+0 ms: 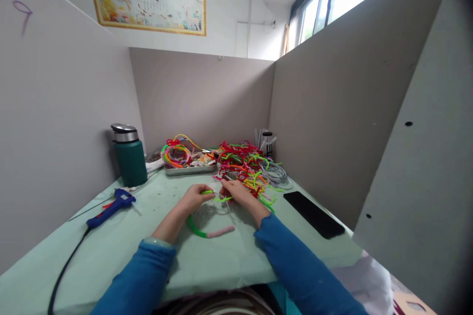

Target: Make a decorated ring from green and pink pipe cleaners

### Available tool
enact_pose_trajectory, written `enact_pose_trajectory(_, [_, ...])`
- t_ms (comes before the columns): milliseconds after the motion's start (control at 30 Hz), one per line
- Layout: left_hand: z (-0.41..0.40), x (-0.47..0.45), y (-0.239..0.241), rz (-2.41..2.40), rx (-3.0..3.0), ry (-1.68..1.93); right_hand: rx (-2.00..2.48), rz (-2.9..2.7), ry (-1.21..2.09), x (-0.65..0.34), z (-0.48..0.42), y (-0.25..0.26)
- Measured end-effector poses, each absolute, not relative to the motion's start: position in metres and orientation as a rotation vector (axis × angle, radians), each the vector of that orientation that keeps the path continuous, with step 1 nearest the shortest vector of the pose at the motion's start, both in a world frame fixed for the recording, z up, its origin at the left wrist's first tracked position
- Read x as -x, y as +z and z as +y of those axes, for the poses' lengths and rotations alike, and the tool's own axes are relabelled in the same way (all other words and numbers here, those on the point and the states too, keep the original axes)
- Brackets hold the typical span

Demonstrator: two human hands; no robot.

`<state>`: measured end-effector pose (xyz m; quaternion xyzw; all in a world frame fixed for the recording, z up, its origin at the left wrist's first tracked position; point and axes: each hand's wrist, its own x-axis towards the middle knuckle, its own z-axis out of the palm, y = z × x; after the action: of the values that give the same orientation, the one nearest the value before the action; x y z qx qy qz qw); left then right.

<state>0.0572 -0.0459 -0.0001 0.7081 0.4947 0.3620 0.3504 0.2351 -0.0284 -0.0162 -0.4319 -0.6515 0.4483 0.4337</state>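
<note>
A: Report hand status.

B: The left hand (pixel 194 197) and right hand (pixel 236 192) were both pinched closed on a lime-green pipe cleaner (pixel 218 196) held between them above the table (pixel 111 251), at table centre. A green-and-pink pipe cleaner (pixel 210 232) lay at 6 o'clock of the hands.

A: Containers?

B: A metal tray (pixel 188 171) at 12 o'clock held coiled multicoloured hoops (pixel 175 153) and small pieces too blurred to identify. A loose pipe cleaner pile (pixel 244 162) sat at 1 o'clock. A green flask (pixel 129 155), lid on, stood at 10 o'clock; contents not visible. A glue gun (pixel 111 205) lay at 9 o'clock, a phone (pixel 314 214) at 3 o'clock.
</note>
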Motion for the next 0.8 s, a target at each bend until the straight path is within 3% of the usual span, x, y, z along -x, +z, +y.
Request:
enact_pose_trajectory(367, [-0.042,-0.056,-0.002,1.300,-2.030,1.040,0.930,-1.486,1.550,-0.242,-0.029,-0.012])
enact_pose_trajectory(600, [-0.044,-0.056,0.000,1.331,-2.096,1.098,1.031,-1.554,1.486,-0.240,-0.033,-0.017])
enact_pose_trajectory(800, [-0.048,-0.057,0.003,1.337,-2.108,1.084,0.978,-1.695,1.631,-0.241,-0.040,-0.012])
